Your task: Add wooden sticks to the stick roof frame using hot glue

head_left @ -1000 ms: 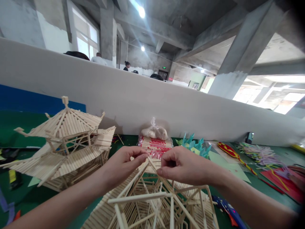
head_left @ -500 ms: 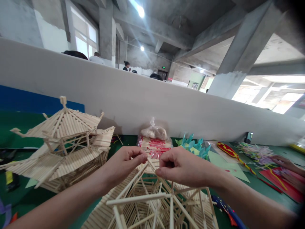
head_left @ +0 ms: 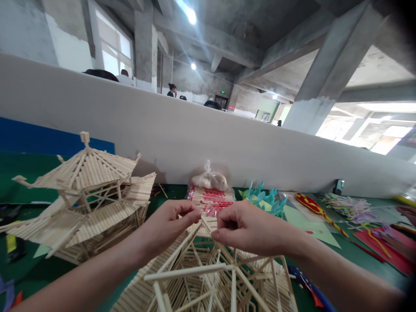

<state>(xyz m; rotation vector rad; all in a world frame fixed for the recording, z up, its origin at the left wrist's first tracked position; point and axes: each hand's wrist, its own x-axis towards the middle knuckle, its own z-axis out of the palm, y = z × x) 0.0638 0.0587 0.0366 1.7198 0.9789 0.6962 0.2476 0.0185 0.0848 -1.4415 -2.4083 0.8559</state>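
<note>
A pagoda-like frame of thin round wooden sticks [head_left: 191,271] stands in front of me. At its far side, a short wooden stick [head_left: 206,224] slants between my hands. My left hand [head_left: 177,219] pinches the upper end of that stick between thumb and forefinger. Curled fingers and thumb of my right hand [head_left: 245,227] close at its lower end; the exact grip is partly hidden. Both hands are just above the frame's top edge. To the left is a roofed stick pavilion [head_left: 97,173] with upturned eaves.
Behind my hands lie a bag of red-banded sticks [head_left: 211,197] and a tied clear bag [head_left: 209,180]. Teal paper leaves [head_left: 263,197], a red-yellow ornament [head_left: 308,204] and red paper [head_left: 383,249] are to the right, near another person's hand. A yellow-black cutter [head_left: 13,247] lies left; a pale partition [head_left: 162,125] runs behind.
My hands and the stick stay almost still. At the far right, the other person's upper hand has moved back toward the edge of view.
</note>
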